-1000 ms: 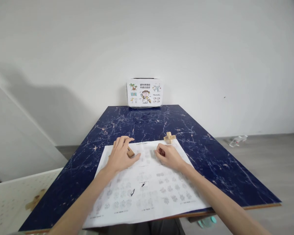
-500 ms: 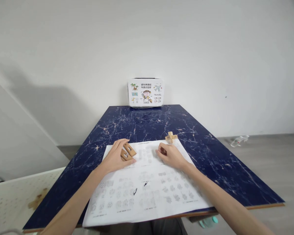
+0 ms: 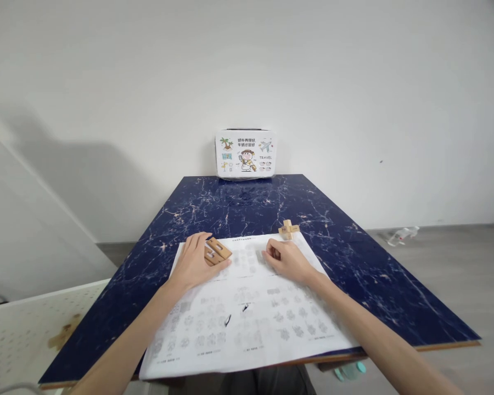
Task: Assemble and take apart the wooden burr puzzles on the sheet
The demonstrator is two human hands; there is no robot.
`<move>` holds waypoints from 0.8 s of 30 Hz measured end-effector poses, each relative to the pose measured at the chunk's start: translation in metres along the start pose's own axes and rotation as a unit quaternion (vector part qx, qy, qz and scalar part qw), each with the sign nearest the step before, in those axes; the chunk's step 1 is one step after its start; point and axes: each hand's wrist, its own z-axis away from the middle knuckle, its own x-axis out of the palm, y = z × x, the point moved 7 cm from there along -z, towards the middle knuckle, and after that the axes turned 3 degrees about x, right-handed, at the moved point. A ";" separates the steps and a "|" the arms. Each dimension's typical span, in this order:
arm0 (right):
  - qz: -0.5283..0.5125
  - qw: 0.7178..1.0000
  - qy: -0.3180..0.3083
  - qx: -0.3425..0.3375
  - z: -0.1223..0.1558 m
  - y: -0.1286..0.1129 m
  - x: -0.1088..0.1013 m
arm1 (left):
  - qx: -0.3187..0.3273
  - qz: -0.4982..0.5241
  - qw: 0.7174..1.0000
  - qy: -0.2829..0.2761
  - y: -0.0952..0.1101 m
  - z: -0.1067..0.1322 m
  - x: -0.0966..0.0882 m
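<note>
My left hand point(image 3: 194, 260) curves round the slotted, flat wooden puzzle pieces point(image 3: 219, 249), thumb on the near side and fingers on the far side. These pieces lie side by side near the top left of a printed paper sheet point(image 3: 247, 329). Curled into a loose fist, my right hand point(image 3: 286, 258) rests on the upper right of the sheet, and nothing shows in it. Just beyond that hand, at the sheet's top right corner, stands a cross-shaped wooden puzzle point(image 3: 288, 229).
The sheet covers the near part of a dark blue marbled table point(image 3: 247, 206). A white printed case point(image 3: 246, 155) stands at the back against the wall. Left of the table is a white perforated surface point(image 3: 20, 323). A clear plastic bottle point(image 3: 402, 236) lies on the floor at right.
Under my left hand the wooden pieces have shifted slightly right and turned to lie closer together. My right hand stays where it was.
</note>
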 end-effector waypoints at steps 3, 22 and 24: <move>-0.002 1.000 -0.002 -0.003 0.000 0.000 0.001 | 0.000 -0.008 1.000 -0.002 -0.002 0.001 0.006; -0.003 1.000 -0.001 -0.007 -0.005 0.000 0.002 | 0.074 0.106 0.988 -0.080 0.055 -0.004 0.024; -0.011 1.000 0.000 -0.001 -0.006 0.002 0.002 | 0.088 0.124 0.983 -0.103 0.072 -0.004 0.031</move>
